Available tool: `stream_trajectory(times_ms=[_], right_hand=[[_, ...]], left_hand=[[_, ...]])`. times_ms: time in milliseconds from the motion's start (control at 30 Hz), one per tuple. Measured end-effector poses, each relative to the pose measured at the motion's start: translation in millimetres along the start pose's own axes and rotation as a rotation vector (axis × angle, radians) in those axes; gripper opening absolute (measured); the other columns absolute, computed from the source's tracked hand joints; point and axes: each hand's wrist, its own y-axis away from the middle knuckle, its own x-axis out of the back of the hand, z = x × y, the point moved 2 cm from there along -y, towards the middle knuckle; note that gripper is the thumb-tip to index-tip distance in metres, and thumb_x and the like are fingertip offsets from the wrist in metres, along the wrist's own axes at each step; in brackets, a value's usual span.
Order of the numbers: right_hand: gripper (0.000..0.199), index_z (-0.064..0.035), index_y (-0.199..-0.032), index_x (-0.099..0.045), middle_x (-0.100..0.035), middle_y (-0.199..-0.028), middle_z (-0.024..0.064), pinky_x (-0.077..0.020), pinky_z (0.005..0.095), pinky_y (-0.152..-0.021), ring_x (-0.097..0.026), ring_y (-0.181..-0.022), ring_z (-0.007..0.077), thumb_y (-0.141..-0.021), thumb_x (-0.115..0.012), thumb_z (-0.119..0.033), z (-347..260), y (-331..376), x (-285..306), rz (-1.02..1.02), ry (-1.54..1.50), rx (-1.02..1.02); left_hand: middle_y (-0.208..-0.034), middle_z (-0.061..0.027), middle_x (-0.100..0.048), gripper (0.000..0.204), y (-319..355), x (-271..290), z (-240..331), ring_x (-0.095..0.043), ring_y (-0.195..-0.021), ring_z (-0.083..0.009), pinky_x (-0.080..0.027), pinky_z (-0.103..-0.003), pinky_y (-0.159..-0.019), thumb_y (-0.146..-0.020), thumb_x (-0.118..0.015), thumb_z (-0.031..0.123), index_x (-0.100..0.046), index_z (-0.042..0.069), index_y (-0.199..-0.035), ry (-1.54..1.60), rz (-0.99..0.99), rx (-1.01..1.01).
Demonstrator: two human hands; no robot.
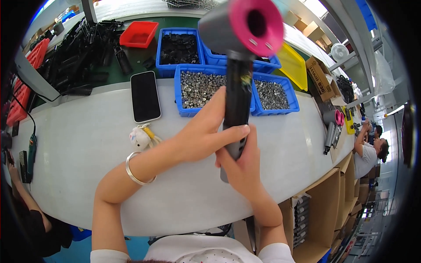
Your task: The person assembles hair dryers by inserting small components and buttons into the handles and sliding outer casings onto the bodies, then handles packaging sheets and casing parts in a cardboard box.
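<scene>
A hair dryer (239, 83) with a grey head, a pink ring at the nozzle end and a black handle stands upright over the table in front of me. My left hand (206, 131) is closed round the handle from the left, its thumb laid across the front. Lower down, my right hand (243, 162) wraps the grey bottom end of the handle. Behind the dryer sit blue bins (178, 94) of small shiny metal parts, partly hidden by it. By my left forearm lie a small plush charm (139, 139) and a black-screened phone (145, 97).
A blue bin (159, 63) of black parts, a red tray (139, 34) and a yellow tray (294, 65) stand farther back. Black pieces (79, 57) pile at far left. A green electric screwdriver (32, 153) lies left. Cardboard boxes (322, 83) and other people (368, 153) are right.
</scene>
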Motion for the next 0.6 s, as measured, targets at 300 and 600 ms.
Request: stream_trajectory(times_ms=[300, 600], right_hand=[[0.046, -0.0019, -0.114, -0.04, -0.059, -0.071, 0.0142, -0.0493, 0.0353, -0.054, -0.063, -0.058, 0.0312, -0.079, -0.067, -0.012, -3, 21, 2, -0.092, 0.36, 0.111], [0.048, -0.0006, -0.117, -0.038, -0.058, -0.072, 0.0132, -0.0469, 0.0361, -0.05, -0.059, -0.055, 0.0271, -0.078, -0.066, -0.007, 1, 34, -24, -0.204, 0.235, 0.025]], left_hand=[[-0.097, -0.0122, -0.061, 0.053, -3, 106, 7, -0.058, -0.083, -0.016, -0.047, -0.024, -0.073, -0.098, -0.027, 0.038, -0.051, -0.006, -0.117, 0.04, 0.682, -0.223], [-0.106, -0.0213, -0.061, 0.038, 0, 103, 20, -0.063, -0.087, -0.0242, -0.053, -0.031, -0.078, -0.09, -0.054, 0.014, -0.043, -0.007, -0.12, -0.791, 0.21, -1.003]])
